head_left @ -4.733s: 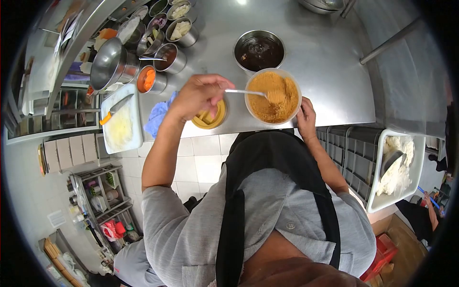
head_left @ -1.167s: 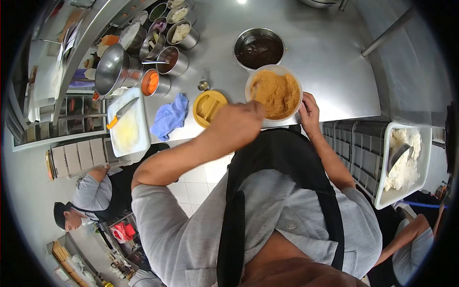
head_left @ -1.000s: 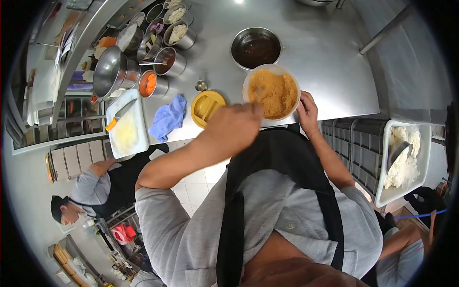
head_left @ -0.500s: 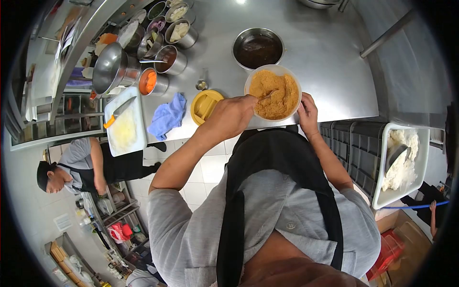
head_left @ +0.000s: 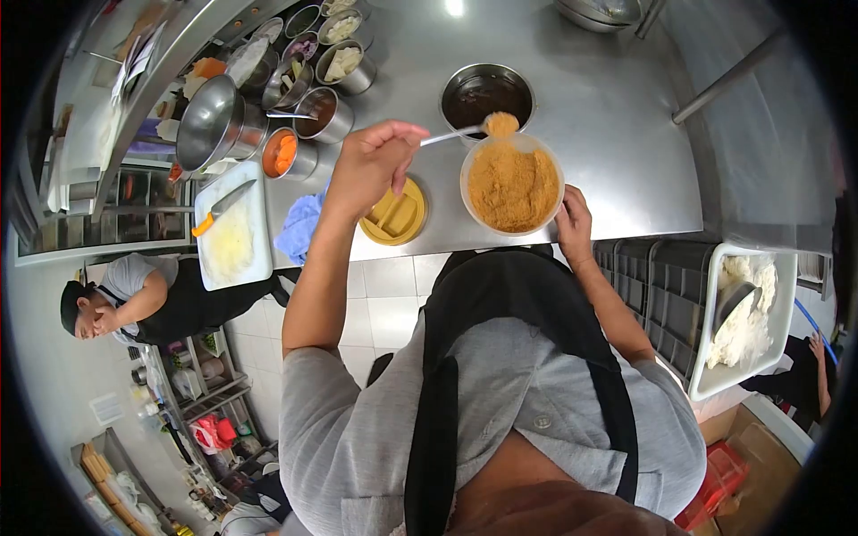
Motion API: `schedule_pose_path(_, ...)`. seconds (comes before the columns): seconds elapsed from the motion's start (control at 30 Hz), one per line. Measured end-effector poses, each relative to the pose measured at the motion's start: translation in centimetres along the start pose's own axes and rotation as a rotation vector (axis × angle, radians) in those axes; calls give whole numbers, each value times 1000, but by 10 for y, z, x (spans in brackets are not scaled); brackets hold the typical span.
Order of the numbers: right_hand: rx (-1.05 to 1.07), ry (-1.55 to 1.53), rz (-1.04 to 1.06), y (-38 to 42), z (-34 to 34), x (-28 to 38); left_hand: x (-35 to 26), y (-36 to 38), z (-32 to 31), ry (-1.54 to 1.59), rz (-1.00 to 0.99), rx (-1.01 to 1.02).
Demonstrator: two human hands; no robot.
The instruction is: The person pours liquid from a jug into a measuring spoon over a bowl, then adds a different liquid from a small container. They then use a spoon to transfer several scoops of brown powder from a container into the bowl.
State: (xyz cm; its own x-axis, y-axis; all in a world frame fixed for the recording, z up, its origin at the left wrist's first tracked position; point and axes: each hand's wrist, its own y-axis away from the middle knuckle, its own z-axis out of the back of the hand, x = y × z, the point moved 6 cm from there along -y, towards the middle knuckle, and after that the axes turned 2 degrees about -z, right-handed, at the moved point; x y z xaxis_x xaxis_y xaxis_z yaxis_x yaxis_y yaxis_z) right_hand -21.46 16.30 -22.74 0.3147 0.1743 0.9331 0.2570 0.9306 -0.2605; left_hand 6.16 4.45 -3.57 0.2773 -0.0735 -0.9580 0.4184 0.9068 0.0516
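- Your left hand [head_left: 371, 165] is closed on the handle of a spoon [head_left: 451, 136], whose heaped load of brown crumb hangs over the 12 o'clock rim of the plastic tub [head_left: 511, 183].
- Your right hand [head_left: 572, 223] rests against the tub's rim at about 4 o'clock; whether the fingers curl round it or only press on it cannot be told.
- The tub sits at the near edge of the steel counter [head_left: 617, 107], with the metal bowl of dark sauce [head_left: 485, 92] just beyond it at 12 o'clock and the yellow lid [head_left: 395, 214] at 9 o'clock.
- The crumb looks dry, light and loose, likely to spill from a tilted spoon; keep the spoon level, held well back on the handle.
- The tub looks thin-walled and light, so it probably slides easily; steady it at the rim.
- The spoon's bowl is buried under the crumb, and the handle's end is hidden in your fist.
- The tub's depth is not visible.
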Motion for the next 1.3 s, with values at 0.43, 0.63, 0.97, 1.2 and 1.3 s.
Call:
schedule_pose_path(0.43,5,-21,14,0,-3,0,-4,38,-57,-836,-529,152)
schedule_pose_path(0.63,8,-48,-5,0,-3,-1,28,32,-69,-427,-213,191)
schedule_pose_path(0.97,21,-27,-4,-1,-2,0,-8,8,-2,153,158,33)
schedule_pose_path(1.2,16,-26,11,-3,-2,1,-47,6,-20,-863,-574,-192)
schedule_pose_path(1.3,11,-5,15,1,-1,1,-49,28,-28,-757,-489,-73)
